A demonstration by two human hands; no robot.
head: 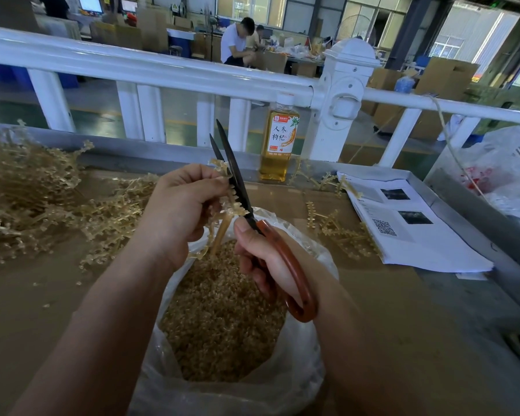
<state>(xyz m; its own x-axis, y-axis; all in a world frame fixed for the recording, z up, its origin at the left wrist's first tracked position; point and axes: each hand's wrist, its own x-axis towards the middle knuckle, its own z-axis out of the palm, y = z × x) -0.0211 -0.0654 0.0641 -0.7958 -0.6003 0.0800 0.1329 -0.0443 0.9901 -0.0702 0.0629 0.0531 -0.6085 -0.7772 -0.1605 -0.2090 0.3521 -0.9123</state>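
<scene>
My left hand (180,205) grips a translucent amber plastic sprue (222,232), a stem with small parts branching off, above a clear plastic bag (294,370). My right hand (267,259) holds scissors (285,262) with red-brown loop handles; their dark blades are parted and point up, straddling the sprue by my left fingertips. The bag below is full of small amber cut pieces (222,319). Part of the sprue is hidden inside my left palm.
A heap of uncut amber sprues (27,199) lies at left, a few more (339,229) at right on the brown table. A bottle of yellow drink (278,139) stands by the white railing (162,67). Printed papers (409,223) lie at right. People sit beyond the railing.
</scene>
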